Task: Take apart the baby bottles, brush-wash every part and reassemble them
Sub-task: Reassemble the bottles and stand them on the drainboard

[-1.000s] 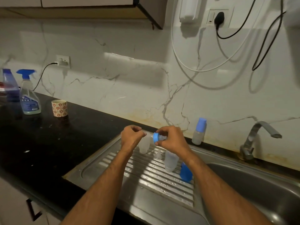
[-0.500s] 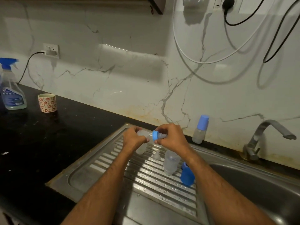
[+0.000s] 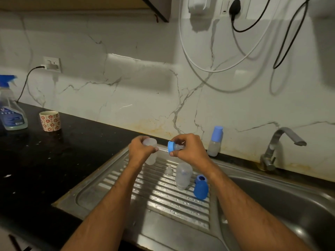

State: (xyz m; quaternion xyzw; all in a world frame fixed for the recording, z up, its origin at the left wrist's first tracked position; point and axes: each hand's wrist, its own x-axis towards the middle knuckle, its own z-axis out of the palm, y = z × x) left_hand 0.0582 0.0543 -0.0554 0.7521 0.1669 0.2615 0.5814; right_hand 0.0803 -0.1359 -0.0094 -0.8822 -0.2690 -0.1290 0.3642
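We face a white marble-veined wall (image 3: 126,98) with a plugged socket (image 3: 51,64) at left and looping black and white cables (image 3: 241,51) at upper right. Below it runs our black countertop (image 3: 45,169), into which a steel sink (image 3: 299,211) is set, its ribbed drainboard (image 3: 163,200) spotted with water and its tap (image 3: 279,142) standing at the right. A blue-triggered spray bottle (image 3: 10,113) and a flower-patterned cup (image 3: 49,121) stand far left on the counter.

Over the drainboard, our left hand (image 3: 140,149) curls around a clear bottle body (image 3: 151,148), and our right hand (image 3: 188,149) pinches a blue screw ring with its nipple (image 3: 172,146), the ring just beside the bottle's mouth. Under our right hand a second clear bottle body (image 3: 183,175) stands on the ribs, a blue cap (image 3: 200,190) to its right and a loose clear nipple (image 3: 168,170) to its left. A capped, assembled baby bottle (image 3: 215,141) stands against the wall behind the sink rim.
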